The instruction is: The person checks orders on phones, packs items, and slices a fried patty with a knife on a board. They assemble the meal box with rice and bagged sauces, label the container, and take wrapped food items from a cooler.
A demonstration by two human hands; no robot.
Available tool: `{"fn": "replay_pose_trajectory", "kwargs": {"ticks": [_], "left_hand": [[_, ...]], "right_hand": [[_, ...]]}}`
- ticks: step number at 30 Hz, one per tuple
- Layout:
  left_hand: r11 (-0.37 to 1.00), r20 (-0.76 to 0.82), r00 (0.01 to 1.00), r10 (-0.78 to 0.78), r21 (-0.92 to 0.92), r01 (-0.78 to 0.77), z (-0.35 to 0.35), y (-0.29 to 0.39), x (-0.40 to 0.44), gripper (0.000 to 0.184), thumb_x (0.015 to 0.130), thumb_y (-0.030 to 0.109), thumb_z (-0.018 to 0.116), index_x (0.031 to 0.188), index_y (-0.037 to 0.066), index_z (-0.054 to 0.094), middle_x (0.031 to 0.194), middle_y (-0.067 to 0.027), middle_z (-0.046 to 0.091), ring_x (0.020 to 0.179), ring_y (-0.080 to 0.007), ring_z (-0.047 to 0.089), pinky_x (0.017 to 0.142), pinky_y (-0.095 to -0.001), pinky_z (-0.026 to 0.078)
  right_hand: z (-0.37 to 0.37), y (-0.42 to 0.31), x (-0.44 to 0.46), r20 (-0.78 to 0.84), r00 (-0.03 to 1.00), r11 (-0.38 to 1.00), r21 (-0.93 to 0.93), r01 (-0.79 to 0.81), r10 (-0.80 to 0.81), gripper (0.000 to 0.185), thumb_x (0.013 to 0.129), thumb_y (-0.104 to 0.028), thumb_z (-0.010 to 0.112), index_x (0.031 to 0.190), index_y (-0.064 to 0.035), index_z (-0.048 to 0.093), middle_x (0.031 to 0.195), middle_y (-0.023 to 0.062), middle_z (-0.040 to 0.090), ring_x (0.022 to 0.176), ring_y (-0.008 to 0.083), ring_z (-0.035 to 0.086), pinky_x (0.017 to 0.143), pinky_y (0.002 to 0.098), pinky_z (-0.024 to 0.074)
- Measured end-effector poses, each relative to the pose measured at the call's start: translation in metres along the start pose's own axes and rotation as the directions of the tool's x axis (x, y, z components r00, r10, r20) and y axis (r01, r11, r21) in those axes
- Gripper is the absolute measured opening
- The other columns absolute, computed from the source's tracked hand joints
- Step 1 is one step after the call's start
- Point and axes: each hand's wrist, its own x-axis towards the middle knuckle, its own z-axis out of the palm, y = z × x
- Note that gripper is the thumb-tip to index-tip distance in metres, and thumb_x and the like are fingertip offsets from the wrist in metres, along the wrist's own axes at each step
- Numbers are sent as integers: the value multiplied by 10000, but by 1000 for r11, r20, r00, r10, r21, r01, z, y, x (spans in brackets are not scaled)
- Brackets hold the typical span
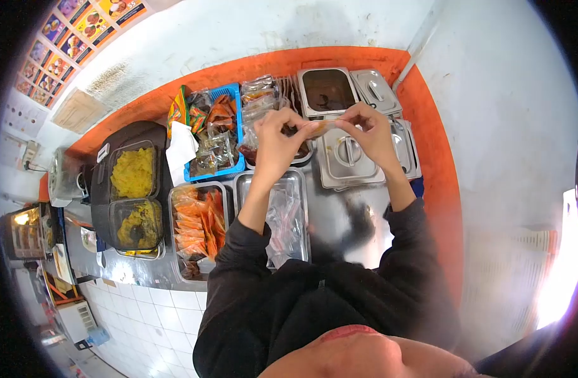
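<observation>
Clear packet [325, 126] being held up

We're pinching its ends btwn the fingers of our L hand [279, 140] & R hand [369, 133], holding it above the surface [327, 196] nr the steel lid [330, 165]. Open pan [323, 113] is sitting just behind; blue basket [240, 135] w/ pouches [213, 151] & orange packets [197, 220] are sitting to the L.

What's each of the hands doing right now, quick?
Left hand: closed, fingertips pinching one end of a small packet.
Right hand: closed, fingertips pinching the other end of the same small packet.
</observation>
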Motion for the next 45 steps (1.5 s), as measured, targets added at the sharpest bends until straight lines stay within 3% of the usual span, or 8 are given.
{"fn": "replay_pose_trajectory", "kwargs": {"ticks": [4,10,14,23,31,35,38,45], "left_hand": [[998,-304,951,55,7,-55,-53,-10,-14,182,724,65,763,658,25,598,639,-58,579,619,-142,520,632,-280,393],[903,-223,972,74,429,30,-104,10,-60,178,724,111,761,699,68,590,727,0,579,783,-168,526,827,-326,303],[816,-250,968,20,564,128,-134,4,-106,204,733,140,765,739,71,573,731,-1,553,741,-165,496,851,-322,281],[748,-453,869,-197,504,432,-172,31,-193,253,713,79,761,699,66,509,687,-1,513,703,-155,471,836,-301,266],[658,-630,734,-254,444,608,-228,58,-252,218,725,87,752,688,64,538,680,-4,510,693,-160,474,856,-318,265],[652,-724,649,-235,377,657,-258,65,-290,223,722,117,761,665,73,550,679,-1,520,707,-158,496,823,-327,271],[657,-729,644,-233,370,657,-297,69,-327,203,683,108,785,672,76,585,693,0,539,734,-163,500,808,-311,291],[759,-765,635,-111,347,551,-429,33,-431,194,665,141,801,651,92,614,685,17,566,697,-145,495,759,-297,299]], "right_hand": [[-25,40,-9,-231,968,994,-16,-107,101,127,811,-104,710,835,-4,636,729,41,632,641,99,569,587,248,454],[16,85,-49,-49,991,531,-840,-108,125,376,777,-116,654,1111,-3,522,783,183,629,736,329,629,636,401,504],[19,75,-41,-67,961,550,-808,-211,270,344,750,-71,604,1059,-63,452,813,208,625,804,395,604,725,481,457],[22,110,104,52,979,546,-823,154,-198,329,763,-86,581,1081,-45,505,758,210,621,719,388,610,652,512,474],[41,180,139,-19,996,419,-907,-53,85,365,819,-155,538,1169,-52,535,918,238,634,860,415,610,719,509,481],[14,220,134,225,927,337,-884,323,-299,276,841,-180,531,1042,-10,613,987,227,627,929,387,587,811,465,450],[15,210,143,183,912,185,-947,264,-368,400,821,-243,620,1149,-17,583,1138,220,574,1107,363,509,919,478,411],[264,-92,-19,-6,948,770,-585,255,-319,280,891,-158,599,1135,-21,586,1070,150,592,946,249,576,827,344,451]]}}
